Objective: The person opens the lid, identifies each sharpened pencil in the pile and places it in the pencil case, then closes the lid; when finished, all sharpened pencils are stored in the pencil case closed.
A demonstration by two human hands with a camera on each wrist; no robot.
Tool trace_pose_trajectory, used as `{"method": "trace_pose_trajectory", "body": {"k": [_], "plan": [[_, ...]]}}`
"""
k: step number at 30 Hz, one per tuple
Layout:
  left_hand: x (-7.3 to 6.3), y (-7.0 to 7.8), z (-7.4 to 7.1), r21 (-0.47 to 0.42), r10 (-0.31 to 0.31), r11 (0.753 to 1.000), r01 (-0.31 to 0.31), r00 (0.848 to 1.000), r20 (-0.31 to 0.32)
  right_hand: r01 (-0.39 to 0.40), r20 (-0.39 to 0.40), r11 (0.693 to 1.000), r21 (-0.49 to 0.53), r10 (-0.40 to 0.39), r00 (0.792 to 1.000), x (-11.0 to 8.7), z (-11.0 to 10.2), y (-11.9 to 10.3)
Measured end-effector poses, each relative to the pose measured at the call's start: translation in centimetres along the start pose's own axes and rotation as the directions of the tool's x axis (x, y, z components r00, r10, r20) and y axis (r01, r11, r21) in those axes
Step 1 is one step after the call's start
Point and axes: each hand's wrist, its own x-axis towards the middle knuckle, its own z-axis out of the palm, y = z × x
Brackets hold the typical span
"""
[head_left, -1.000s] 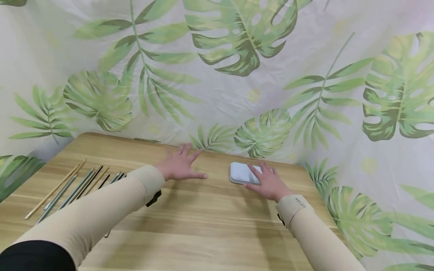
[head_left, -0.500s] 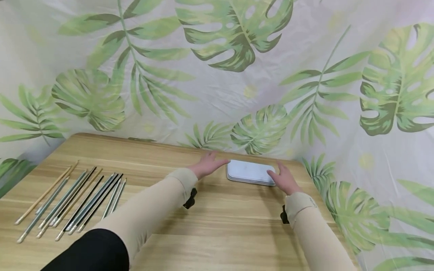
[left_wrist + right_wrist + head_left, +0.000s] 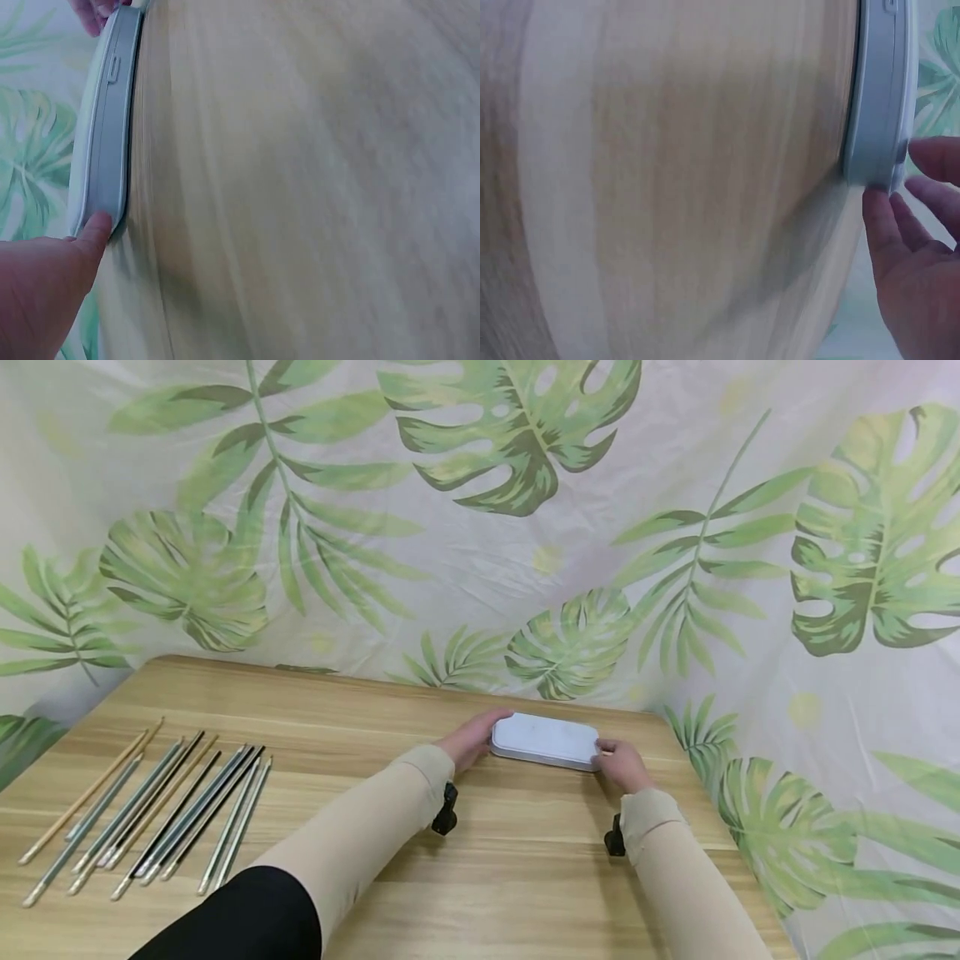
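Observation:
A flat, pale pencil case (image 3: 545,739) with rounded corners lies closed near the back edge of the table, slightly right of centre. My left hand (image 3: 470,739) holds its left end, the thumb (image 3: 96,229) lying against the grey side wall in the left wrist view. At the opposite end, my right hand (image 3: 624,766) grips the corner with its fingertips. The right wrist view shows fingers (image 3: 881,217) touching the end of the case (image 3: 881,97). A small latch (image 3: 114,69) is visible on its long side.
Several pencils (image 3: 153,810) lie side by side in a loose row on the left of the wooden table (image 3: 450,877). A leaf-patterned cloth (image 3: 465,568) hangs right behind the table's back edge.
My left hand has moved right, from spread above the table to the left end of the case. My right hand has slid off the lid to the right end and now grips it.

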Motion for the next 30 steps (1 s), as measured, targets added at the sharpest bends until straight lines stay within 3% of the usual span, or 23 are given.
{"method": "trace_pose_trajectory", "body": {"k": [6, 9, 12, 17, 23, 27, 30], "plan": [[-0.9, -0.4, -2.4, 0.017, -0.059, 0.998, 0.061, 0.994, -0.096, 0.020, 0.047, 1.000, 0.016, -0.021, 0.999, -0.3, 1.0, -1.0], [-1.9, -0.3, -3.7, 0.051, -0.062, 0.996, 0.068, 0.992, -0.111, 0.048, 0.065, 0.999, 0.002, -0.048, 0.997, -0.6, 1.6, -1.9], [-3.3, 0.0, -4.9, 0.081, -0.068, 0.994, 0.077, 0.992, -0.109, 0.112, 0.096, 0.991, -0.077, -0.105, 0.990, -1.1, 2.3, -3.0], [-6.4, -0.1, -7.3, 0.120, -0.081, 0.988, 0.093, 0.992, -0.099, 0.269, 0.167, 0.938, -0.221, -0.235, 0.958, -2.1, 3.8, -5.1], [-10.3, -0.7, -10.0, 0.090, -0.071, 0.993, 0.074, 0.997, -0.044, 0.347, 0.204, 0.910, -0.229, -0.303, 0.931, -3.9, 5.2, -7.2], [-13.1, -1.3, -10.9, 0.091, -0.078, 0.992, 0.083, 0.995, -0.055, 0.443, 0.253, 0.853, -0.277, -0.380, 0.890, -5.3, 5.9, -8.2], [-15.0, -1.7, -11.3, 0.114, -0.090, 0.989, 0.096, 0.994, -0.058, 0.533, 0.288, 0.774, -0.342, -0.453, 0.843, -6.6, 6.4, -8.7]]}}
